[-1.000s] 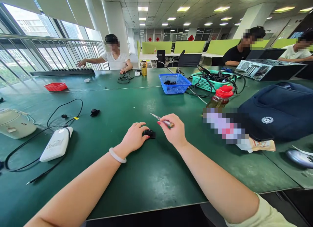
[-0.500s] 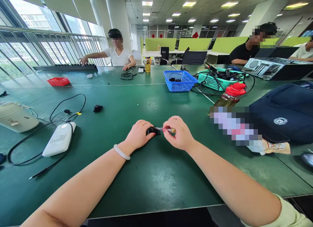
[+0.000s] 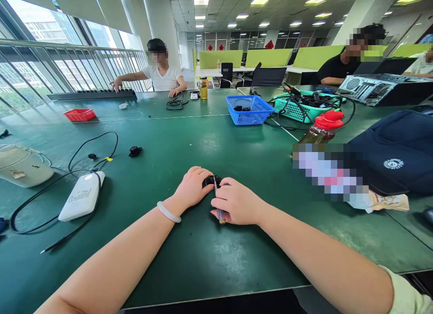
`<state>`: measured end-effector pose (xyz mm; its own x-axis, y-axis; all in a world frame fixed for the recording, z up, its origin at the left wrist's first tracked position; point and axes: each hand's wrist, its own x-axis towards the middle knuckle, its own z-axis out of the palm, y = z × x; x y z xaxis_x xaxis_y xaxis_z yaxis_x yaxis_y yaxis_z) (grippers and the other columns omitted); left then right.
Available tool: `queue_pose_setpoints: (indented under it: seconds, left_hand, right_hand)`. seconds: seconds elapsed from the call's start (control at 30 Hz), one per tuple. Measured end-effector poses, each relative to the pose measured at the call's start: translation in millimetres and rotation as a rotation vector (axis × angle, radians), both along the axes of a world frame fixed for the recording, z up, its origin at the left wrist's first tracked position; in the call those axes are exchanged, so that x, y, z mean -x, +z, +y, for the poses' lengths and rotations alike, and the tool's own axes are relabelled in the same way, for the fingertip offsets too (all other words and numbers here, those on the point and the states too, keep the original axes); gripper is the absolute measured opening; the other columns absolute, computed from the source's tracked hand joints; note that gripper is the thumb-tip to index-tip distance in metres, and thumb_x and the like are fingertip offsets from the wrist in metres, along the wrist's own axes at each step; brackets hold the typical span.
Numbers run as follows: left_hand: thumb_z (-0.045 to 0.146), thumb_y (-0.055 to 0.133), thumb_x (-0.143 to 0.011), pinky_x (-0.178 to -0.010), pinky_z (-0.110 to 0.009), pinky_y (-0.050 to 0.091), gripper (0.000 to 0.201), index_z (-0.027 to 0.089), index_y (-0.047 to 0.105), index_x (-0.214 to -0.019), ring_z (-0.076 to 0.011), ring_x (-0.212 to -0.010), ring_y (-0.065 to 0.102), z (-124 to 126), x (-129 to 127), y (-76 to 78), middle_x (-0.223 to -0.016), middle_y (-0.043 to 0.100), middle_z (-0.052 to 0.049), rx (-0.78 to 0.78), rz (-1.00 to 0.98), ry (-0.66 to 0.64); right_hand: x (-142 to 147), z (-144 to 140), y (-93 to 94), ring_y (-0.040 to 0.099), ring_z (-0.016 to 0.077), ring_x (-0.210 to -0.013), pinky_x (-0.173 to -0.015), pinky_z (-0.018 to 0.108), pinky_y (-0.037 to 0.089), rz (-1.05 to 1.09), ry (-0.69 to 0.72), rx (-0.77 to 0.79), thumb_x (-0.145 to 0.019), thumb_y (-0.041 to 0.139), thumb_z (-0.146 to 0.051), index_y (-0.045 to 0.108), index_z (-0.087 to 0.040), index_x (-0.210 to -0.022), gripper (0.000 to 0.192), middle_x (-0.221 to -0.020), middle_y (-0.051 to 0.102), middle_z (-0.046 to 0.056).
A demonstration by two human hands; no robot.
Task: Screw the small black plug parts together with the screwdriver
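Note:
In the head view, my left hand is closed round a small black part and presses it on the green table. What exactly this part is cannot be made out, as my fingers cover much of it. My right hand grips a slim screwdriver with a clear handle and a brownish end cap. The tool leans with its cap towards me and its tip meeting the black part. A white ring-shaped bracelet circles my left wrist.
On the left lie a white power bank, a black cable and small black pieces. Farther back are a red tray, a blue basket and a green basket. A red-capped bottle and dark bag sit right; co-workers sit beyond.
My right hand has moved down and slightly left, swinging the screwdriver from lying nearly sideways to pointing away from me. My left hand stays on the black part.

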<state>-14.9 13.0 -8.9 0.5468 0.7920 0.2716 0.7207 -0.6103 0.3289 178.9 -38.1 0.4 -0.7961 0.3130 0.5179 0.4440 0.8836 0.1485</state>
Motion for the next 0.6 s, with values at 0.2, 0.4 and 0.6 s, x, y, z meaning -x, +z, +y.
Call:
queue_pose_setpoints:
  seconds: [0.2,0.4,0.6]
  left_hand:
    - [0.029,0.058,-0.089,-0.111,-0.046,0.037,0.025,0.022,0.066,-0.112,-0.0277,-0.125,0.048,0.4,0.1,0.3,-0.118,0.068,-0.003,-0.013,0.020,0.013]
    - [0.031,0.060,-0.088,-0.113,-0.047,0.035,0.025,0.021,0.067,-0.110,-0.0277,-0.123,0.050,1.7,-0.2,3.2,-0.119,0.068,-0.004,-0.013,0.021,0.025]
    - [0.032,0.060,-0.088,-0.114,-0.047,0.034,0.025,0.022,0.066,-0.110,-0.0262,-0.121,0.052,2.1,0.3,3.5,-0.118,0.068,-0.004,-0.007,0.017,0.014]
  right_hand:
    - [-1.1,-2.1,4.4,0.045,0.0127,-0.060,-0.086,0.034,0.037,-0.010,-0.064,-0.044,-0.089,0.053,-0.026,0.062,-0.020,-0.074,0.019,-0.065,0.057,-0.002]
    - [-8.6,-6.5,15.3,0.049,0.0133,-0.062,-0.094,0.036,0.034,0.115,-0.235,-0.046,-0.092,0.047,-0.021,0.065,-0.019,-0.080,0.022,-0.066,0.060,-0.001]
    - [-9.9,-7.3,15.8,0.049,0.0127,-0.061,-0.098,0.038,0.034,0.093,-0.218,-0.065,-0.091,0.048,-0.019,0.066,-0.019,-0.079,0.022,-0.066,0.059,-0.002]
